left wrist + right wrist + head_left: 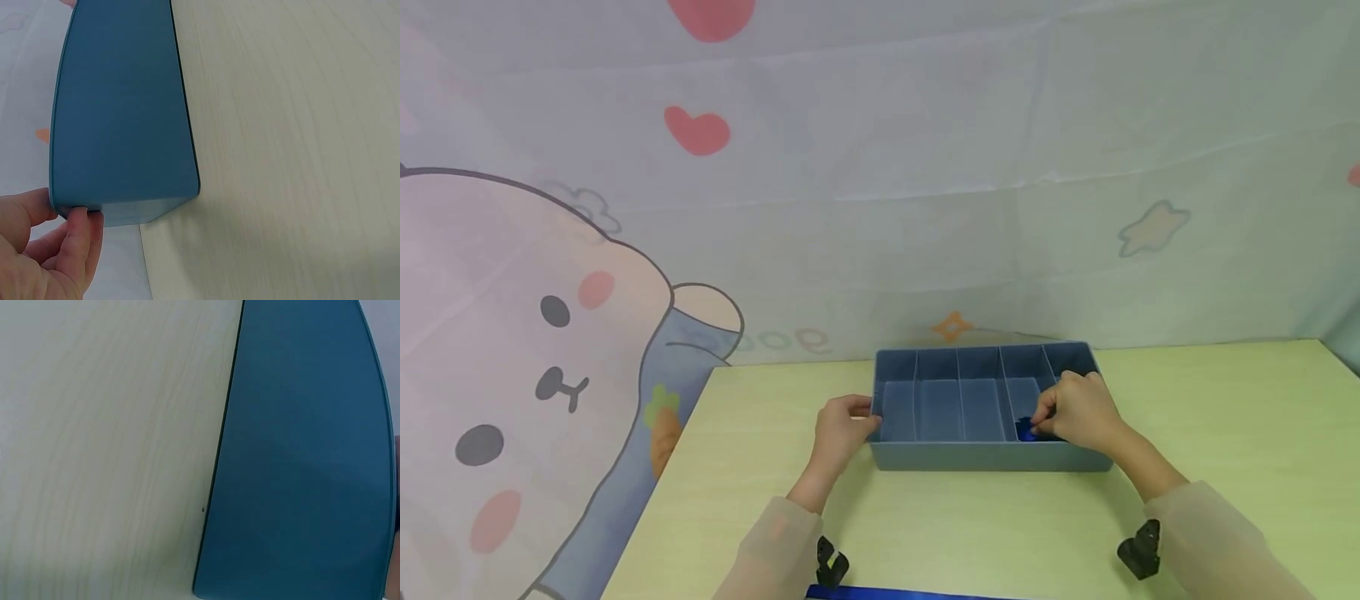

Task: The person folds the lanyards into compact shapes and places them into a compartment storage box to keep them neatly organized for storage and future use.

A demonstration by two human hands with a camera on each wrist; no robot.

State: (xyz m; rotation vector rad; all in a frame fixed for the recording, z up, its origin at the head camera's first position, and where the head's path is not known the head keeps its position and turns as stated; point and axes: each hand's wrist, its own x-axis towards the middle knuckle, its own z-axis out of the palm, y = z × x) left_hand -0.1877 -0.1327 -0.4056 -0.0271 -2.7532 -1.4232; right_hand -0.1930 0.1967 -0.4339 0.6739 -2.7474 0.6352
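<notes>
A blue-grey divided tray with several narrow compartments lies on the table. My left hand grips its left end wall, the thumb over the rim and the fingers against the outside, as the left wrist view shows close up at the corner of the tray. Over the right part of the tray, my right hand pinches a small bright-blue object down in the second compartment from the right, near the front wall. Its kind cannot be told, as the fingers partly cover it. In the right wrist view the tray wall hides most of this hand.
The pale wooden table runs up to a printed cloth hanging behind it. A blue strip lies along the table's near edge. Black wrist mounts sit at both sleeves.
</notes>
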